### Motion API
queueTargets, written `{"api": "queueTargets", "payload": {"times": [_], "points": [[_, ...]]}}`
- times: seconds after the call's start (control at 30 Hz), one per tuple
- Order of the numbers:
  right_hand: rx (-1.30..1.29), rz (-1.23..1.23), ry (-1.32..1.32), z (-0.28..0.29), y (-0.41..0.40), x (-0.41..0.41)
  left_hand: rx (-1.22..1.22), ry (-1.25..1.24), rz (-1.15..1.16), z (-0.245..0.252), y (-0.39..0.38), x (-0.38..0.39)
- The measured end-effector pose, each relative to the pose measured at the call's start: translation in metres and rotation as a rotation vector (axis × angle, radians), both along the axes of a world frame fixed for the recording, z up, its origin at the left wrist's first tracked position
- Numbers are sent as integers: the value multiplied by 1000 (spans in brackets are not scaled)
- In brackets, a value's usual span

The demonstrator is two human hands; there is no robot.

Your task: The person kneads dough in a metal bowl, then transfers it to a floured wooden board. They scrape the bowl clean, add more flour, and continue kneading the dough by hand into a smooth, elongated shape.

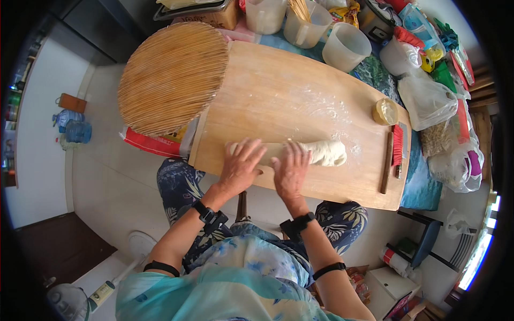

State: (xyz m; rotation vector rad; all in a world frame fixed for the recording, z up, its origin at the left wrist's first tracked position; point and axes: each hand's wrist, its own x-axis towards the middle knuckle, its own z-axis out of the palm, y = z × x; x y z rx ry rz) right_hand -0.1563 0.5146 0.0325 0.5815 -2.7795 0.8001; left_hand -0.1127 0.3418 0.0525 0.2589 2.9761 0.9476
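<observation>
A thick log of pale dough (327,153) lies crosswise near the front edge of a floured wooden board (265,96). My left hand (243,166) rests on the dough's left end with its fingers spread. Over the middle of the log is my right hand (291,166), palm down, its fingers fairly straight and pointing away from me. Neither hand is closed around the dough. The parts of the log under both palms are hidden. Loose flour (331,112) is scattered behind the dough and to its right.
A round reed mat (174,78) overlaps the board's left side. At the right are a rolling pin (386,162), a red-bristled brush (397,145), a metal scraper (403,138) and a small bowl (385,112). Plastic jugs (346,47) and bags (427,102) stand behind.
</observation>
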Motion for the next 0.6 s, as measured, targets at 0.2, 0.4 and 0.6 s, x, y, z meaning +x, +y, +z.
{"api": "queueTargets", "payload": {"times": [0.2,0.4,0.6], "points": [[198,-4,124,-49,-21,-29,-178,47,192,-54,-11,7],[259,28,-3,-33,-38,-103,-64,-30,380,-54,-1,-34],[9,92,-33,-37,-14,-125,-27,-109,339,-40,-29,-28]]}}
